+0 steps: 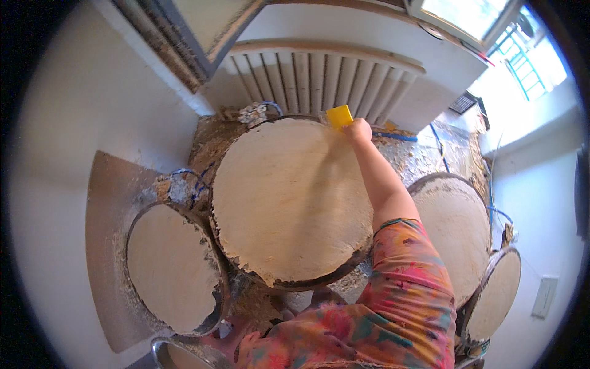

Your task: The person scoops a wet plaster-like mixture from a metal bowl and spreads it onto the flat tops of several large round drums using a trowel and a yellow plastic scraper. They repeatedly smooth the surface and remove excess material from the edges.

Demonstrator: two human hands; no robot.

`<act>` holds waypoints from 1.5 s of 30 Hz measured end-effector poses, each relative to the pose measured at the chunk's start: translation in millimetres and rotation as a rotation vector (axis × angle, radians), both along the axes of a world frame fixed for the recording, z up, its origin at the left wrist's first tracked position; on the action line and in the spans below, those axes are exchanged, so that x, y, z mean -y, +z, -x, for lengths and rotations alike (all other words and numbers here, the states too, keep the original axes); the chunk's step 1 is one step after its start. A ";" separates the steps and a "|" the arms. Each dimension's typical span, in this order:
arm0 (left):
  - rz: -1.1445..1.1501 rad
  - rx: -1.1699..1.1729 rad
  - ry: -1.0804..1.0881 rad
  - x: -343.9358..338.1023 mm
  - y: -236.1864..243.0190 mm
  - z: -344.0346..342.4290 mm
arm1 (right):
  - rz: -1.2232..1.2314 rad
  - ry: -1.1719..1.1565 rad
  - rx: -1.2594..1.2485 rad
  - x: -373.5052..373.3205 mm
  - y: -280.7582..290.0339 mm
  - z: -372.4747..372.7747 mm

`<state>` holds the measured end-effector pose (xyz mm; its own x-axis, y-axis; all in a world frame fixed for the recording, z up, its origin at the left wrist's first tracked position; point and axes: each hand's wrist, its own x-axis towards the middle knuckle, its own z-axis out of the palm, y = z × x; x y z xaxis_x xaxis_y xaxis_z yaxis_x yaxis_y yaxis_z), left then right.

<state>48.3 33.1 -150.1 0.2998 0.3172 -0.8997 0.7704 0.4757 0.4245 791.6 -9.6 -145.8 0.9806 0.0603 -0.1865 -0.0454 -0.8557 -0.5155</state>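
Note:
My right hand (357, 130) is closed round a yellow flat scraper (339, 117), with the arm stretched out to the far rim of a large round griddle. A pale, thin sheet of batter (283, 190) covers nearly all of this griddle, its edge ragged along the near side. The dark griddle rim (307, 284) shows below that edge. The scraper is over the far right edge of the sheet; whether it touches the sheet I cannot tell. My left hand does not show.
Similar pale sheets lie on a griddle at the left (172, 264), one at the right (452, 227) and a smaller one at the lower right (498, 295). A metal rim (161, 353) shows at lower left. Behind stand a radiator (319, 80) and blue hoses (396, 136).

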 end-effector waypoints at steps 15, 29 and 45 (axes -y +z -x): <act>0.063 -0.032 0.175 45.5 -2.6 21.4 | 0.186 0.471 0.191 -200.4 3.8 4.2; 0.004 0.014 0.186 59.0 0.1 45.3 | 0.137 1.586 0.438 -315.0 6.1 284.6; -0.406 0.202 -0.144 -24.5 -19.6 67.0 | -0.527 0.611 -0.516 86.1 46.7 462.0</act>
<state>-18.7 57.7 -169.7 0.5231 0.5730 -0.6309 0.6993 0.1347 0.7021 329.6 -95.7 -99.1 0.5564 0.7338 -0.3897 0.0026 -0.4706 -0.8823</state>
